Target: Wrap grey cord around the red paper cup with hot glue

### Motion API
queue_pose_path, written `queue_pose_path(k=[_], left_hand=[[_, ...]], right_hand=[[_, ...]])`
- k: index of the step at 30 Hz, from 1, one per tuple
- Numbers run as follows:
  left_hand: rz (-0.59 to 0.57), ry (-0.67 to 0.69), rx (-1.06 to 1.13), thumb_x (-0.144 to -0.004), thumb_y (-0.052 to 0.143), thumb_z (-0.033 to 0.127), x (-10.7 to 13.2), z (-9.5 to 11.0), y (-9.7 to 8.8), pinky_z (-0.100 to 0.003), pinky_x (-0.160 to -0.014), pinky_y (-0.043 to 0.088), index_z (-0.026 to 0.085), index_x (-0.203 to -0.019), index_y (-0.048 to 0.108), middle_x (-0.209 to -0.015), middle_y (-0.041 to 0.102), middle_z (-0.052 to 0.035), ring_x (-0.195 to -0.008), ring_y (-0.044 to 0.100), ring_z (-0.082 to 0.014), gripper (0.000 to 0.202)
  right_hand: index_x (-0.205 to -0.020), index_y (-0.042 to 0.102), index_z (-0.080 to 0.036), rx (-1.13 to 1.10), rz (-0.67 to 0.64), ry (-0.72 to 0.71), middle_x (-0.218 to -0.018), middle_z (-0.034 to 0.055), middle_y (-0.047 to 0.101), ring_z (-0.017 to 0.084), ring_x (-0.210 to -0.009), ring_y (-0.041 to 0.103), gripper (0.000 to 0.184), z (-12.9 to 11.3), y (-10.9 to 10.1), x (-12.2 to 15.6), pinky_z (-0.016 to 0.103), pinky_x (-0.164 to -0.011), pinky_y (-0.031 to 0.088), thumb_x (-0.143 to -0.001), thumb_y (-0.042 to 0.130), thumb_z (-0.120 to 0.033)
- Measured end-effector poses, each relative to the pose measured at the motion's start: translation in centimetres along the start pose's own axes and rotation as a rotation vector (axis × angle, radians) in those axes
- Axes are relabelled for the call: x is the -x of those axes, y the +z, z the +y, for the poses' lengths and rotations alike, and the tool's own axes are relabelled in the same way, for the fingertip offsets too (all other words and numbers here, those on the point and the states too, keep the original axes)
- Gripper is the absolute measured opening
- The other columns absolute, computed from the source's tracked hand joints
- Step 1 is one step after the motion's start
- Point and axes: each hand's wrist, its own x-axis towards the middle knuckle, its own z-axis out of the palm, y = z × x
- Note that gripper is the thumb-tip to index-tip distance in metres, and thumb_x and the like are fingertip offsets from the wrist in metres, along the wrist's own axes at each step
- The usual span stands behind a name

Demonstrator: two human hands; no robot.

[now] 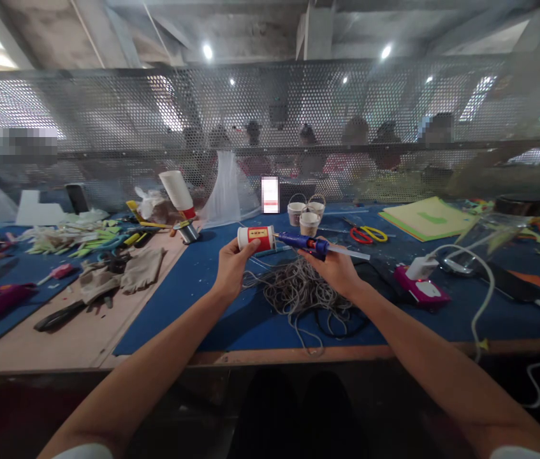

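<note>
My left hand [232, 264] is closed around a red and white paper cup [264, 238], which lies on its side in the air above the blue mat [174, 299]. In my right hand [335, 271] is a blue glue gun [302, 241], a pale glue stick [353, 253] jutting from its back end. The gun's nozzle points left and sits close to the cup's end; whether it touches cannot be made out. Below both hands lies a tangled heap of grey cord [293, 290]. Three small cups with handles [308, 223] stand just beyond.
Red and yellow scissors [368, 234] and a stack of coloured sheets [425, 218] lie to the right, near a magenta power strip [421, 285]. Leftward are a tilted cup stack [175, 191], a wire spool [186, 232], and gloves [141, 270]. A perforated metal screen [274, 102] rises behind the table.
</note>
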Motion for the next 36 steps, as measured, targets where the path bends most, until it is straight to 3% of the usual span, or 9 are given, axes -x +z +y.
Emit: queue_pose_path(k=[36], left_hand=[[0.029,0.003,0.042,-0.068,0.086,0.04,-0.32,0.3,0.01,-0.03,-0.085,0.049,0.017,-0.093,0.078,-0.094,0.076,-0.0049,-0.084,0.066,-0.0177,0.035]], right_hand=[[-0.094,0.062,-0.022,-0.032,-0.074,-0.018,-0.081,0.0052,0.071,0.024,-0.073,0.068,0.028,-0.08,-0.14,0.21,0.031,-0.066,0.047,-0.094,0.057,-0.049]])
